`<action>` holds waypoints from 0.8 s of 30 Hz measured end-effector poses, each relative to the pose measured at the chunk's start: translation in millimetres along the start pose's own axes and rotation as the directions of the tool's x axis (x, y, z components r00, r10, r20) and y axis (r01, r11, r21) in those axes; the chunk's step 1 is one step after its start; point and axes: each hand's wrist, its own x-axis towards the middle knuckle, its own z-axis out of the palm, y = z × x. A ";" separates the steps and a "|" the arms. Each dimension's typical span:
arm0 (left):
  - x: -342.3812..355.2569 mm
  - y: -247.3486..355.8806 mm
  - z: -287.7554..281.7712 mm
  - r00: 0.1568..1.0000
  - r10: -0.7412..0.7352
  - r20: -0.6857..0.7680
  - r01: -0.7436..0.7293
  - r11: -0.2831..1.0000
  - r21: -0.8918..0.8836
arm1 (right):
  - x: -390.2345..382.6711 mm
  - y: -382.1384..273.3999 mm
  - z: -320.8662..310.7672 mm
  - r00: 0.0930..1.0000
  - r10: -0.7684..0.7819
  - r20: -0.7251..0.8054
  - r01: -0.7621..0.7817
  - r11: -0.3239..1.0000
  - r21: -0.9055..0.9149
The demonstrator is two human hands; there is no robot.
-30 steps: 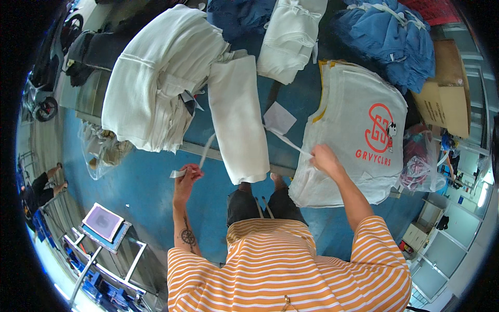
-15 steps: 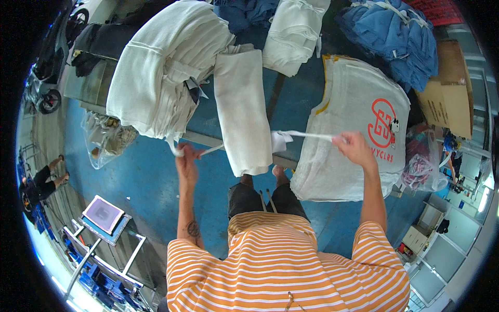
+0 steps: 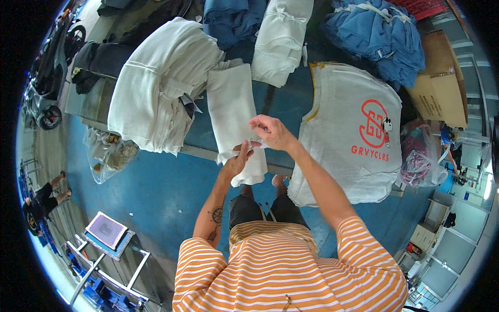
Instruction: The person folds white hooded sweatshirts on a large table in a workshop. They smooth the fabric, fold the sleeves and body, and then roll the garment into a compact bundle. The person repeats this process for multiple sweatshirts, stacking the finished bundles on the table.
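Note:
A folded bundle of white fabric (image 3: 231, 99) lies lengthwise over the table's near edge. A white cloth strip (image 3: 226, 155) runs around its lower part. My left hand (image 3: 238, 159) is closed on the strip at the bundle's front, thumb and fingers pinching. Just above and to the right, my right hand (image 3: 274, 135) has its fingers curled over the bundle, closed by the strip's other end, which is mostly hidden. Left of the bundle, a thick stack of folded white fabric pieces (image 3: 150, 88) drapes over the table edge.
A stack of white printed panels (image 3: 345, 171) lies on the right. Behind are a tied white bundle (image 3: 280, 47), blue fabric bundles (image 3: 377, 39) and a cardboard box (image 3: 437, 78). A metal frame (image 3: 136, 270) stands lower left; a person (image 3: 44, 200) is far left.
My hands, pulled wide apart on the strip before, have come together over the bundle. The right hand moved left and the left hand moved right. The view has shifted slightly.

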 end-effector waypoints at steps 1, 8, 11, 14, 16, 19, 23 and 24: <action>2.5 -11.9 -14.9 0.998 -0.010 0.067 0.004 0.996 0.093 | -4.8 7.0 -4.5 0.990 0.020 0.137 -0.021 1.000 0.005; 15.3 -22.6 -31.8 0.927 0.234 0.292 -0.339 0.856 0.390 | -11.4 24.0 -18.0 0.865 -0.101 0.492 0.142 0.989 -0.046; 17.9 -17.8 -32.1 0.979 0.034 0.199 -0.103 0.931 0.349 | -20.1 16.8 -18.7 0.905 -0.115 0.410 0.186 0.973 -0.137; 22.8 -10.6 -44.0 0.967 0.088 0.240 -0.161 0.940 0.301 | -41.3 8.6 -16.7 0.928 -0.040 0.370 0.179 0.920 -0.349; 21.6 -2.5 -45.2 0.957 0.122 0.263 -0.209 0.918 0.337 | -62.2 8.1 -10.4 0.914 0.003 0.405 0.172 0.903 -0.394; 10.9 14.6 -34.0 0.956 0.203 0.211 -0.286 0.799 0.529 | -64.9 14.1 -2.4 0.956 -0.117 0.269 0.202 0.928 -0.314; 12.3 -7.7 -38.0 0.727 0.624 0.286 -0.584 0.342 0.736 | -19.7 29.0 4.5 0.989 -0.102 0.111 0.115 0.987 -0.117; 11.0 -12.4 -38.6 0.645 0.703 0.299 -0.612 0.241 0.753 | -10.2 31.0 5.3 0.983 -0.101 0.153 0.104 0.994 -0.011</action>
